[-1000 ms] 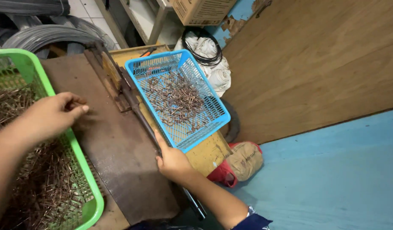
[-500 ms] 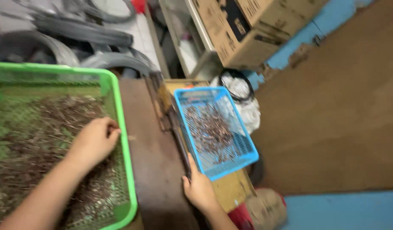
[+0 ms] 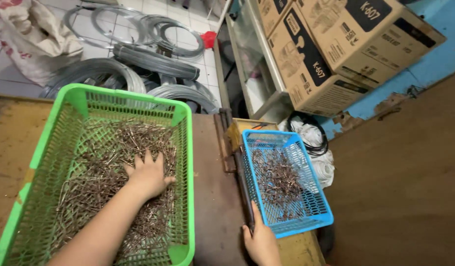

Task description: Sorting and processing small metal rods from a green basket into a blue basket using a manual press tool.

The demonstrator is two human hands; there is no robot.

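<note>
Small metal workshop, wire coils (image 3: 138, 64) lying on tiled floor, baskets (image 3: 180, 162) holding heaps of bent wire pieces (image 3: 109, 162), worn metal bench (image 3: 212, 197) with lever tool, cardboard boxes (image 3: 336, 44) stacking up by a blue wall.

The left hand (image 3: 148, 177) lies in the left basket (image 3: 183, 148); the right hand (image 3: 262, 244) sits before the right basket (image 3: 286, 227).

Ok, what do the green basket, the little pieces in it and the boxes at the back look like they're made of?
Green basket: likely moulded plastic, going by the uniform bright colour and lattice walls.
Little pieces under the left hand: apparently thin metal wire, dull brownish, with some glints.
Boxes: corrugated cardboard, matte tan with dark print and folded flaps.
</note>
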